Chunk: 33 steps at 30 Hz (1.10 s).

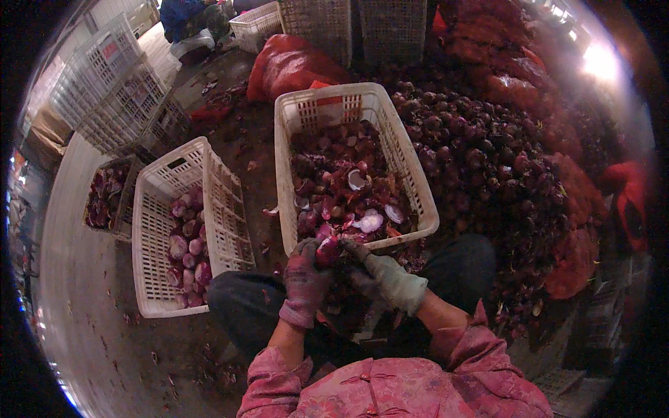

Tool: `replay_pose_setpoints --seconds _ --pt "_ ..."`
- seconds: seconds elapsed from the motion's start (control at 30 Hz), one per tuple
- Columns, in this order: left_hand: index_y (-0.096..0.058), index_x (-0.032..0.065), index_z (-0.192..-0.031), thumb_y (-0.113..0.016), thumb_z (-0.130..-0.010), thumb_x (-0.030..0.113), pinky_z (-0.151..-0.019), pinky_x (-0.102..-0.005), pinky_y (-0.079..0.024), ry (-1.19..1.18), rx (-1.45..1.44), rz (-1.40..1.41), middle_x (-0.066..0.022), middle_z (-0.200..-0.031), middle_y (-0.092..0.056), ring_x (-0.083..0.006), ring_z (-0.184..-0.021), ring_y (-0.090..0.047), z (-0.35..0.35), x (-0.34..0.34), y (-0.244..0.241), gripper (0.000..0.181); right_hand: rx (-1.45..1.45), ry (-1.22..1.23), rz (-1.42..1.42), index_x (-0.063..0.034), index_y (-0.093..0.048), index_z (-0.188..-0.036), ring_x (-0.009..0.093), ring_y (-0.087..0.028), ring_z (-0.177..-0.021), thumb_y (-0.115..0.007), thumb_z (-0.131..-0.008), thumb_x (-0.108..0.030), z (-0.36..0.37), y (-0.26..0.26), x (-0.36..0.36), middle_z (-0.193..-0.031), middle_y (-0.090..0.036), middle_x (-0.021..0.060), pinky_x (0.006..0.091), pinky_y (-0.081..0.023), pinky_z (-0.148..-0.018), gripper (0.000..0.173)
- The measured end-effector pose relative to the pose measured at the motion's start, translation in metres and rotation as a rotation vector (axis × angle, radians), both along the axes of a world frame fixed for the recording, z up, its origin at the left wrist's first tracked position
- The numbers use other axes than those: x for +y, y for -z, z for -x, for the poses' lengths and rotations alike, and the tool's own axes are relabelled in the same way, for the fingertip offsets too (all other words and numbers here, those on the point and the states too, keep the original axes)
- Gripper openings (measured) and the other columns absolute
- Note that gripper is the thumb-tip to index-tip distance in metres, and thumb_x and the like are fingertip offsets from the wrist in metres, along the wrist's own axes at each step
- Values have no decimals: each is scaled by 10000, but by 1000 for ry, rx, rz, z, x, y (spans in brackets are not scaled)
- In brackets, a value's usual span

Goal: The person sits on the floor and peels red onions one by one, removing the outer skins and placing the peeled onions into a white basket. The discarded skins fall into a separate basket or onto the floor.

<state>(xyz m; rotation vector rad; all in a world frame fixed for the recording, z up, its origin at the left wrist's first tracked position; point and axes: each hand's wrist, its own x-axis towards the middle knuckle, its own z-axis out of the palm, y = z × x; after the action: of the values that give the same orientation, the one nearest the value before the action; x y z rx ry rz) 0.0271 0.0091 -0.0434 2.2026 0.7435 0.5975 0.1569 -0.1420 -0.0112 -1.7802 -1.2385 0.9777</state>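
Note:
My left hand (308,279), in a stained knit glove, holds a red onion (327,252) at the near rim of a white plastic crate (359,90). My right hand (384,274), in a pale glove, has its fingertips beside that onion; whether it holds a small tool cannot be seen. Onion skins and cut pieces (370,221), some showing white rings, lie in the crate before me. To the left, a second white crate (170,308) stands tilted and contains peeled red onions (189,261).
A large heap of unpeeled red onions (470,157) lies at the right, beside red mesh sacks (572,224). Stacked crates (112,89) and a small filled crate (123,219) are at the left. Another red sack (290,62) lies behind the middle crate. A person (191,26) is at the top left.

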Motion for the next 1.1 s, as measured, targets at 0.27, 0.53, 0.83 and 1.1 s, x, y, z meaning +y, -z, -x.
replay_pose_setpoints --seconds 0.27,0.53,0.83,1.1 --pt "-606 52 -1083 -758 -657 128 -843 -399 -490 18 -75 -13 -162 -1036 -623 -352 -968 -606 -5 -3 -6 458 217 49 16 -164 -210 -1485 303 -576 -1091 -514 -913 -181 -8 22 3 -1212 -591 158 376 -451 -932 649" --pt "-612 54 -1053 -771 -693 138 -828 -383 -489 -47 -127 182 -150 -1001 -634 -326 -944 -614 0 -7 -24 402 369 163 -206 -127 -292 -1456 165 -557 -1025 -495 -947 -126 5 20 9 -1159 -588 73 293 -443 -928 548" --pt "-626 52 -1045 -761 -660 103 -869 -377 -481 -48 -145 207 -144 -1053 -629 -326 -998 -605 2 -3 -9 411 759 204 58 -111 -350 -1434 118 -521 -985 -431 -966 -53 3 52 18 -1055 -582 3 276 -411 -966 478" --pt "-623 37 -1045 -791 -667 150 -866 -364 -483 -68 -78 76 -143 -1039 -629 -316 -988 -605 -3 -6 -14 429 83 81 -109 -272 -212 -1486 288 -598 -1010 -526 -913 -163 -5 58 8 -1122 -616 140 391 -461 -893 662"
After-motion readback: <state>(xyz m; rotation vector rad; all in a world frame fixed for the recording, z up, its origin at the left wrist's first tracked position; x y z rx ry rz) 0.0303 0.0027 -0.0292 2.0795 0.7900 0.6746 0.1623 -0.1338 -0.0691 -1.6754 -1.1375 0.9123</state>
